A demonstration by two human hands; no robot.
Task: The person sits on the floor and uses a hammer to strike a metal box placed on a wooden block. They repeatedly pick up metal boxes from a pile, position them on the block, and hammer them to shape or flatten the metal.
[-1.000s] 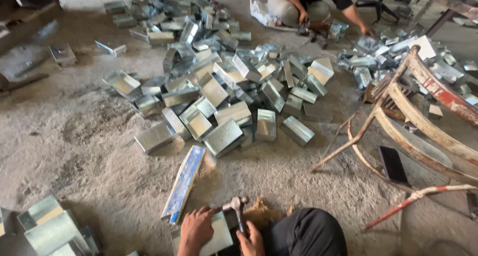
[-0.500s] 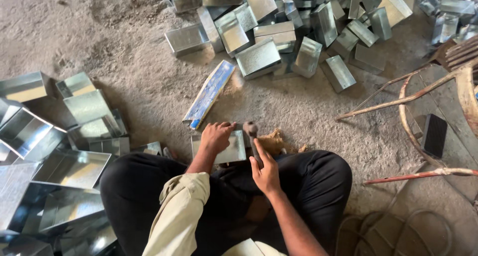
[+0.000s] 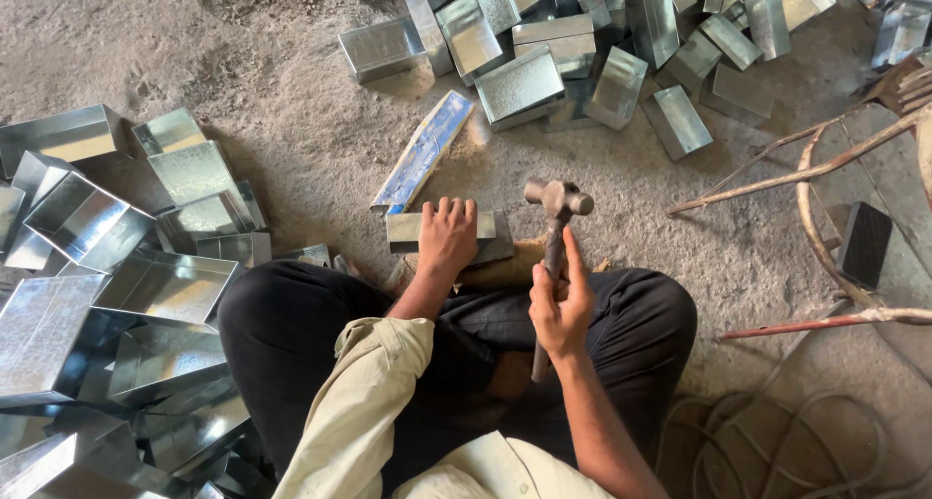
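I sit cross-legged on a dusty floor. My left hand (image 3: 447,237) presses down on a small folded sheet-metal box (image 3: 408,229) that rests on a block in front of my knees. My right hand (image 3: 561,305) grips the handle of a hammer (image 3: 557,200), whose steel head is raised just right of the box, a little above it.
A blue flat bar (image 3: 423,151) lies on the floor beyond the box. A heap of metal boxes (image 3: 582,43) fills the far side, and open metal trays (image 3: 116,285) are stacked at my left. A rusty metal frame (image 3: 806,179) and cables (image 3: 777,441) lie at the right.
My view has dropped from the far heap to my lap. My right hand has lifted the hammer head up and to the right of the box; my left hand stays on the box.
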